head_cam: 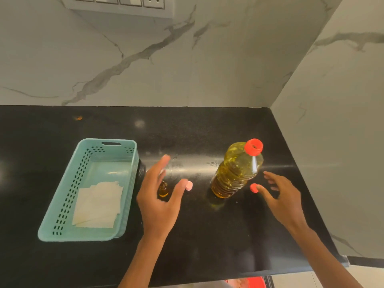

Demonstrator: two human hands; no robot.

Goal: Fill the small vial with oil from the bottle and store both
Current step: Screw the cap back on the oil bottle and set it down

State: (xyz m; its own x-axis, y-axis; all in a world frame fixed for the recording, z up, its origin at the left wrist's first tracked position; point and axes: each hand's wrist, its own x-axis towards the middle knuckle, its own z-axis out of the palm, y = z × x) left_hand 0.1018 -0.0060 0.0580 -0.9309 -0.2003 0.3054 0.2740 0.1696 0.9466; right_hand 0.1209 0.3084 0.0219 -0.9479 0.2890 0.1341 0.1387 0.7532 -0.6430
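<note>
The black counter (207, 129) met the marble wall at the back and a side wall on the right; open surface lay behind the hands; the basket (62, 204) stood at left, holding white paper sheets (97, 204); the bottle (236, 169) stood upright right of centre, red cap on, mostly full of oil; the vial (163, 189), amber inside, stood between thumb and fingers of the left hand (158, 204), spread wide without gripping; the right hand (284, 196) hovered spread beside the bottle, holding nothing.
</note>
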